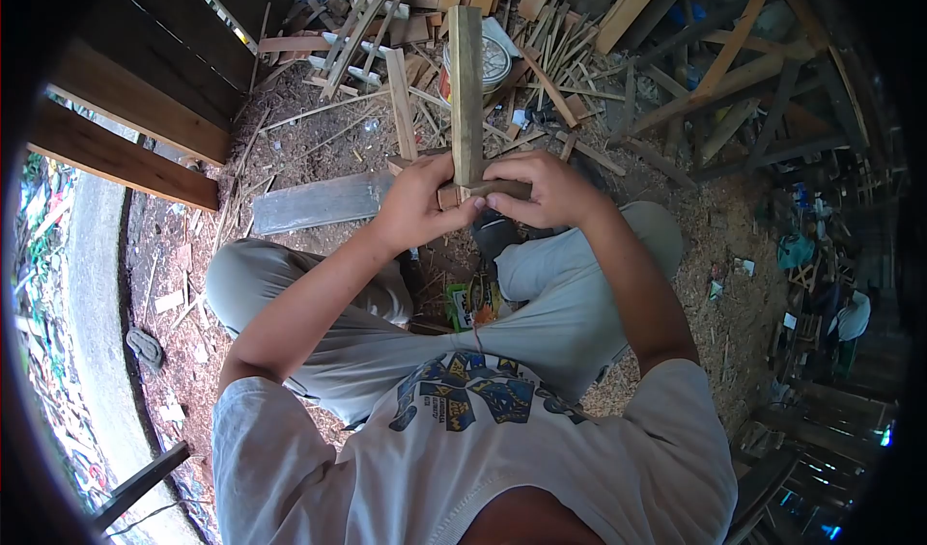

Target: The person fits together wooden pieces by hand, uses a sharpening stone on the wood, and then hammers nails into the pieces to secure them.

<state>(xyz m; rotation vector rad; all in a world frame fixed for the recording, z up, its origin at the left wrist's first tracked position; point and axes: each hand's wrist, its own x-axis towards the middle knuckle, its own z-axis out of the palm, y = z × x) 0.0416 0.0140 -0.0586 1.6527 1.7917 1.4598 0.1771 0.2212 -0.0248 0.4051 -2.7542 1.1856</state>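
Note:
An upright wooden post point(465, 91) stands in front of me, its lower end between my hands. Across its base lies a short wooden crosspiece point(507, 189). My left hand point(422, 200) is wrapped round the left side of this joint, with the thumb on the front. My right hand point(541, 190) grips the right part of the crosspiece, its fingers over the top and its thumb near the other thumb. The undersides of the wood and some fingertips are hidden.
Thin wood strips point(560, 48) and a round tin point(491, 60) lie behind the post. A flat grey board point(319, 202) rests at the left. Stacked timber point(744, 82) fills the back right. A green packet point(463, 304) lies between the legs.

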